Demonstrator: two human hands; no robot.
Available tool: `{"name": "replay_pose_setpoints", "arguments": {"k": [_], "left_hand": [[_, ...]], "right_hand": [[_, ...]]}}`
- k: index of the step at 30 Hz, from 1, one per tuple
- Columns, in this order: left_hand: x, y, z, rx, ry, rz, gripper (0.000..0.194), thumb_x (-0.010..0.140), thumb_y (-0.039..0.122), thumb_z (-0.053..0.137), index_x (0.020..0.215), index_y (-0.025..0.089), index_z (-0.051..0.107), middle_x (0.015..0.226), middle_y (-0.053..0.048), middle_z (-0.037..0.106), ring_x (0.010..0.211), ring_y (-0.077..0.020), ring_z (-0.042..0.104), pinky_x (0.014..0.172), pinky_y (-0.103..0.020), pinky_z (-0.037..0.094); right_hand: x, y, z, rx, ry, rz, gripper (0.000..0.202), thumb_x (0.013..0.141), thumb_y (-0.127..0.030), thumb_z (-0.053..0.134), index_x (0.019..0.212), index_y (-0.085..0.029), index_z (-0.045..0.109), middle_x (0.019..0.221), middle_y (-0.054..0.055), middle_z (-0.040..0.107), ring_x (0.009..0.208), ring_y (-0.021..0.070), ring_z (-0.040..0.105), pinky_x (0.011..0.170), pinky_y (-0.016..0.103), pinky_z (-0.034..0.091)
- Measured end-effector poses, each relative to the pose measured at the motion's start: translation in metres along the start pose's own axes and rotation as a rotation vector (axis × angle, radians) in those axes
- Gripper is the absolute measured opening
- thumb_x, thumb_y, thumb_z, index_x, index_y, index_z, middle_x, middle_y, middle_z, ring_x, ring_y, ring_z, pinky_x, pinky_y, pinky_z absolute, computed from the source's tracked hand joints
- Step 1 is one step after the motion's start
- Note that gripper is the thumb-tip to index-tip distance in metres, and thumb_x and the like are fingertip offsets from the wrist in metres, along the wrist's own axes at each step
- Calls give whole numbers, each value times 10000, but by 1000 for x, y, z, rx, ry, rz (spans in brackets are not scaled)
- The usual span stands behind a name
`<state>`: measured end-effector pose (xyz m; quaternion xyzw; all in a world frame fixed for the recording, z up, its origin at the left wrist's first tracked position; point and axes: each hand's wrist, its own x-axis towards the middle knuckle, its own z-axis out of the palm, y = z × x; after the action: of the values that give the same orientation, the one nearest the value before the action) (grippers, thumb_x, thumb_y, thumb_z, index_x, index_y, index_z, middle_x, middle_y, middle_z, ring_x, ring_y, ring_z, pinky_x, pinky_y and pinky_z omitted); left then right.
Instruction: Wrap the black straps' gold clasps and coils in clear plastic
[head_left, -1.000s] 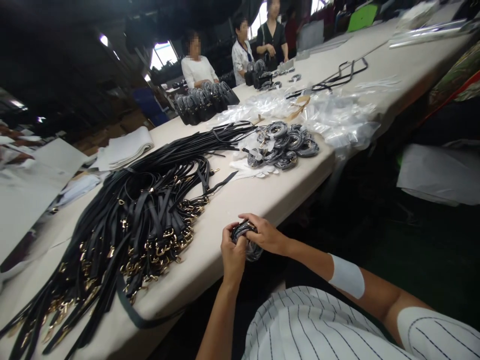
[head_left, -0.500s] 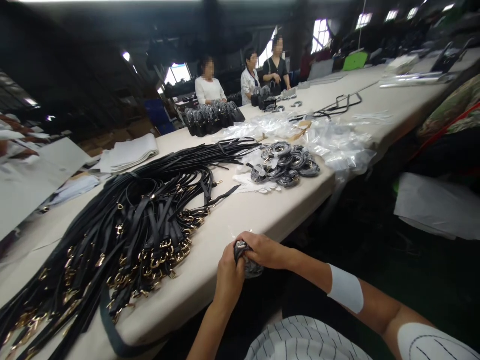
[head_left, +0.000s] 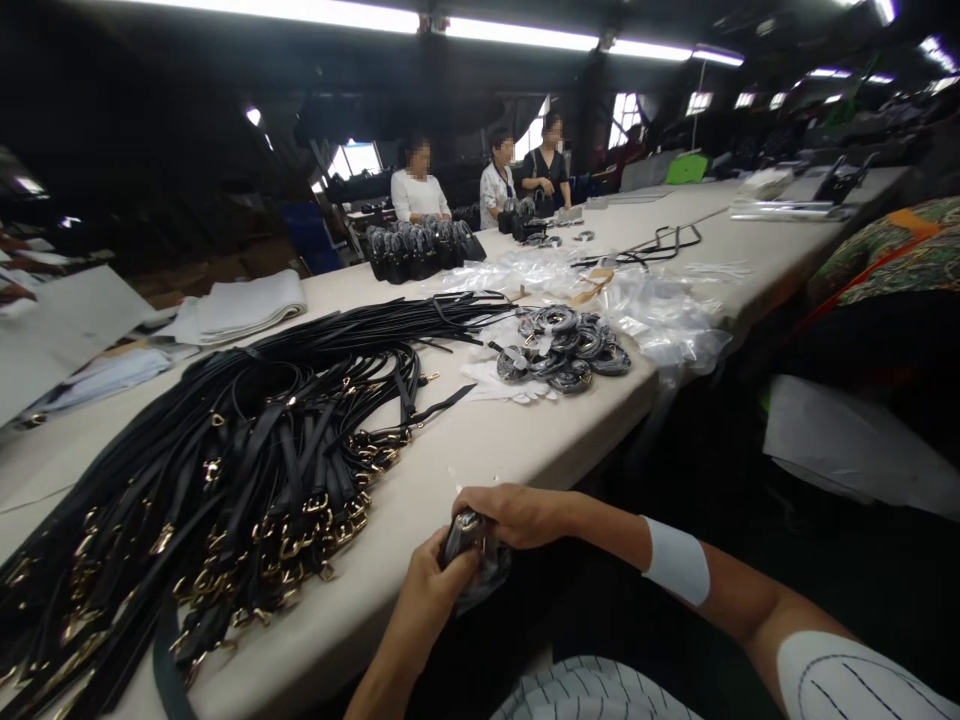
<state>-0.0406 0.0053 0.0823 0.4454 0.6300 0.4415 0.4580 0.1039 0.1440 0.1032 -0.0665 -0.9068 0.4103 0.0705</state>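
At the table's front edge, my left hand [head_left: 433,582] is closed on the lower left side of a coiled black strap [head_left: 463,532] with a metal fitting. My right hand [head_left: 517,512] grips the clear plastic bag [head_left: 487,575] around that strap, its fingers bent over the top. Part of the coil is hidden by my fingers. To the left lies a big heap of loose black straps [head_left: 300,430] with gold buckles and clasps. Several coiled straps in clear bags [head_left: 574,345] are piled further back on the table, partly over a white glove [head_left: 517,388].
Clear plastic bags [head_left: 660,310] spread behind the pile and hang over the edge of the cream table [head_left: 540,440]. Black handbags [head_left: 420,248] stand at the back near several people [head_left: 420,190]. White sheets [head_left: 240,305] lie at the left. A patterned cloth item [head_left: 885,255] is at the right.
Both hands have moved a little left and down with the bagged strap. My left hand has shifted lower, showing more of the coil. The view has tilted upward.
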Motion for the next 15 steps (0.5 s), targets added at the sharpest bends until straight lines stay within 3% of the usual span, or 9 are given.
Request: {"name": "replay_pose_setpoints", "arguments": {"k": [3, 7, 15], "left_hand": [[-4, 14, -6, -267, -135, -26, 303, 867, 414, 619, 785, 124, 643, 786, -51, 652, 776, -172, 560, 737, -273, 423], [-7, 24, -12, -636, -220, -52, 548, 961, 531, 383, 977, 80, 694, 1003, -152, 697, 1000, -260, 602, 994, -398, 409], [-3, 31, -24, -565, -252, -149, 427, 935, 441, 524, 1051, 70, 699, 875, -117, 699, 887, -222, 614, 926, -359, 419]], "right_hand": [[5, 2, -5, 20, 10, -9, 296, 889, -149, 504, 1180, -205, 514, 989, 48, 643, 865, 154, 592, 786, 257, 462], [9, 10, -6, 4, 108, -67, 407, 828, -56, 487, 1213, -186, 478, 1010, 59, 633, 869, 157, 602, 795, 272, 477], [10, 22, 4, -73, 219, -341, 304, 916, -192, 438, 1217, -151, 428, 1019, 96, 592, 833, 156, 570, 766, 285, 490]]}}
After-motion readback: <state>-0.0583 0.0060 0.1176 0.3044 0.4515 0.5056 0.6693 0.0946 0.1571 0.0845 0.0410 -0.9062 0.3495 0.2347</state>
